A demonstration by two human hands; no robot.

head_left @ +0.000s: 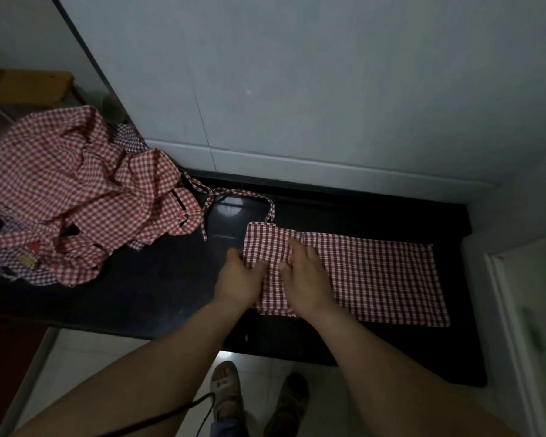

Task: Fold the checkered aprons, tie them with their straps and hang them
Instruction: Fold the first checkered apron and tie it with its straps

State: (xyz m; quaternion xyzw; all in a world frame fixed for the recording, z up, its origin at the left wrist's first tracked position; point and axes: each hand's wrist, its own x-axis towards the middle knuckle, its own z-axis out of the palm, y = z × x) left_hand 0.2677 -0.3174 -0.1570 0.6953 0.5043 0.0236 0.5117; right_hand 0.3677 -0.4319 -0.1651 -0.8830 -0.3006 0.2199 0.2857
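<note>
Two hands work at the left end of one folded apron (pixel 375 279), centre-right of frame. It lies flat as a long strip on the dark counter (pixel 158 279), running left to right, with its right end near the counter's right edge.

Left hand (pixel 238 280): fingers curled over the strip's left edge, pinching the cloth there. Judged: it is raising that end to start the next fold or roll toward the right.

Right hand (pixel 303 279): palm down on the cloth just beside the left hand, fingers fairly straight, pressing rather than gripping. Judged: it anchors the strip and marks the crease line so the cloth does not slide on the glossy surface.

Strap (pixel 243 193): leaves the strip's upper left corner and loops up and left toward the pile. Cannot tell whether it is tangled there. It sits outside the fold, presumably kept free for tying.

Pile of aprons (pixel 76 190): crumpled, red-and-white check with some purple check beneath, left of frame, well apart from the hands. Judged: unfolded stock kept off the working patch.

Stage, judged: folding about midway; tying and hanging not yet done. Risk: pulling the strap may drag pile cloth along with it.
</note>
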